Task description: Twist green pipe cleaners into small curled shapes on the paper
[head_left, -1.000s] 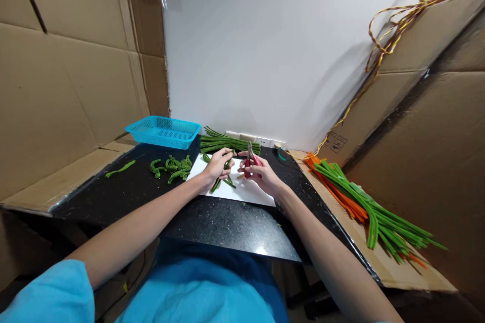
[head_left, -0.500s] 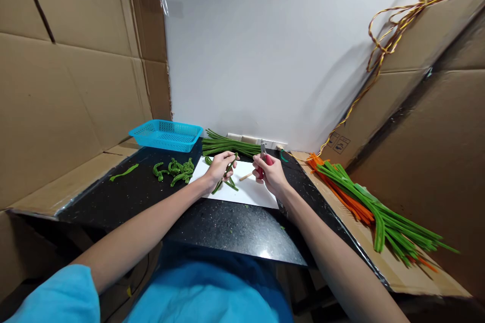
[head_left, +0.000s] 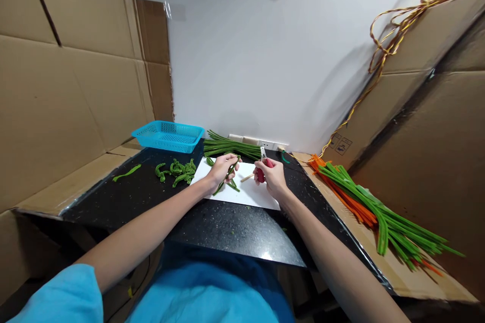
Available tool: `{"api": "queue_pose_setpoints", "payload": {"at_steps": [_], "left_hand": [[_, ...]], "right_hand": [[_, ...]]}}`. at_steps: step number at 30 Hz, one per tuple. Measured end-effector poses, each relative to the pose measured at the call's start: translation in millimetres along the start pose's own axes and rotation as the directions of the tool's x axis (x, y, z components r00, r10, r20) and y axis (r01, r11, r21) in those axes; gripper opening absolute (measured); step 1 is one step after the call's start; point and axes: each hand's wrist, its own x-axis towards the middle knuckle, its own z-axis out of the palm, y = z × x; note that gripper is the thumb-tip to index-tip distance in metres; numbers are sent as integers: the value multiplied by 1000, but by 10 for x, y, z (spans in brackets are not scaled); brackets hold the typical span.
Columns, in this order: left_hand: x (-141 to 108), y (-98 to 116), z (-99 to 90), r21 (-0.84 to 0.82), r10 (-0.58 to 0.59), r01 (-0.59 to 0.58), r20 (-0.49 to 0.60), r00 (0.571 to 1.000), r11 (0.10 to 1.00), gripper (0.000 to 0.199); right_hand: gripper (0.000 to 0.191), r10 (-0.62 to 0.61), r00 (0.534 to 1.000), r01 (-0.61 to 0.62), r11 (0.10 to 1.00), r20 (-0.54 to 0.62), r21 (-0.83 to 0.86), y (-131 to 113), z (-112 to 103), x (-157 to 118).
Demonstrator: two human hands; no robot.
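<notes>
White sheet (head_left: 261,198) is the reference for all positions. Above its left half, the left hand (head_left: 223,170) pinches a dark green fuzzy stem (head_left: 217,191) between thumb and fingers, presumably to steady it while leaving its upper end accessible. Stem axis: diagonal, rising from the sheet's near-left side, upper end directed toward the far right. Above the sheet's right half, the right hand (head_left: 275,177) has its fingers wrapped around red-handled pliers (head_left: 260,176). Pliers axis: roughly fore-and-aft, nose toward the sheet's far side, apparently a ready-to-use hold; jaw opening cannot be told. A thin wooden stick (head_left: 246,178) lies on the sheet between the hands; contact with the right hand is unclear. Coiled green pieces (head_left: 185,169) lie left of the sheet and a stem bundle (head_left: 231,147) lies beyond it, probably arranged for easy reach. A blue basket (head_left: 166,147) sits beyond the sheet, leftward.
</notes>
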Motion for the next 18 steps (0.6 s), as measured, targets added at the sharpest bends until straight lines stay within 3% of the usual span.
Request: {"api": "queue_pose_setpoints", "payload": {"at_steps": [5, 11, 18], "left_hand": [[24, -46, -31, 2, -8, 8, 12, 1000, 1000, 12], [6, -43, -32, 5, 8, -8, 17, 1000, 1000, 15], [-14, -23, -10, 10, 0, -1, 17, 1000, 1000, 16]], "right_hand": [[21, 43, 999, -42, 997, -23, 65, 12, -44, 32], [21, 76, 997, -76, 995, -9, -58, 60, -43, 45], [38, -70, 997, 72, 985, 21, -159, 75, -9, -11]]}}
